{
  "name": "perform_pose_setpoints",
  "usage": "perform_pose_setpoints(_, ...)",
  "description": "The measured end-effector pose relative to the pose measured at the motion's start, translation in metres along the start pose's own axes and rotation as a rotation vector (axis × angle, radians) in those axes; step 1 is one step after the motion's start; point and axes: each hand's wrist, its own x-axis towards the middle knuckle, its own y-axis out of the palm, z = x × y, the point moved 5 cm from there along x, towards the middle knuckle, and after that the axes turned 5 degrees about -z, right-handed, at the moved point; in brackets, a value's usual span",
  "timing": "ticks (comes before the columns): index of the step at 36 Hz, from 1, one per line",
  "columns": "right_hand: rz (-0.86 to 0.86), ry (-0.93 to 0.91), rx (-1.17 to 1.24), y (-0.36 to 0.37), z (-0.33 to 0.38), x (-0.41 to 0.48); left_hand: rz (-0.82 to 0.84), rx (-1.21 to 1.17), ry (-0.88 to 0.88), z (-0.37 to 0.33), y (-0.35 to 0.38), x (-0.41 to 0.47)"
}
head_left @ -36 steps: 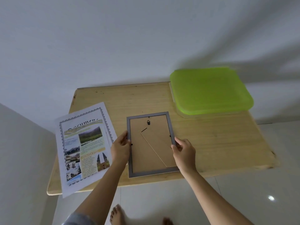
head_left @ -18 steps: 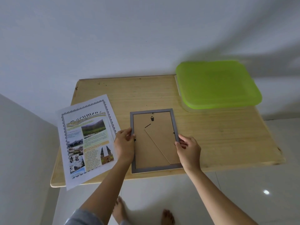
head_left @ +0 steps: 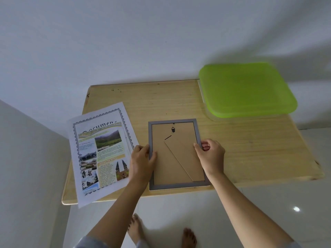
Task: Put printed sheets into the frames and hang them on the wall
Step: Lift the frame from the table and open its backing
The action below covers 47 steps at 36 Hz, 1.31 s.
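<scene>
A grey picture frame (head_left: 172, 120) lies face down on the wooden table (head_left: 241, 149), its brown backing board and folded stand facing up. My left hand (head_left: 141, 162) grips the frame's left edge, thumb on the backing. My right hand (head_left: 211, 155) holds the right edge at mid-height, fingers curled at the rim. Printed sheets (head_left: 100, 153) with photos and a decorative border lie stacked to the left of the frame, overhanging the table's front edge.
A clear box with a green lid (head_left: 245, 88) stands at the table's back right corner, against the white wall (head_left: 125, 42). A second wall closes the left side. My bare feet (head_left: 136, 228) stand on white floor tiles below the table.
The camera view has shifted, so the table sits lower and more to the right in frame. Both hands stay at the frame's side edges; my right fingers have curled more at the rim.
</scene>
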Motion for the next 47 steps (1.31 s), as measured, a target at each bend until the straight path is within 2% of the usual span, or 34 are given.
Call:
perform_pose_setpoints(7,-0.022,-0.095,-0.03,0.0005,-0.001,-0.0005,0.0,0.08,0.082,-0.0004,0.0025,0.0011)
perform_pose_setpoints(15,-0.03,-0.115,-0.018,0.0007,0.0002,-0.003,-0.004,0.148,0.167,0.001,0.0067,0.0032)
perform_pose_setpoints(41,-0.033,-0.223,-0.002,-0.0003,0.0014,-0.0047,-0.005,0.117,0.218,0.0034,0.0064,0.004)
perform_pose_setpoints(47,-0.032,-0.222,-0.005,-0.0007,0.0009,-0.0049,-0.005,0.052,0.162,0.0073,0.0048,0.0041)
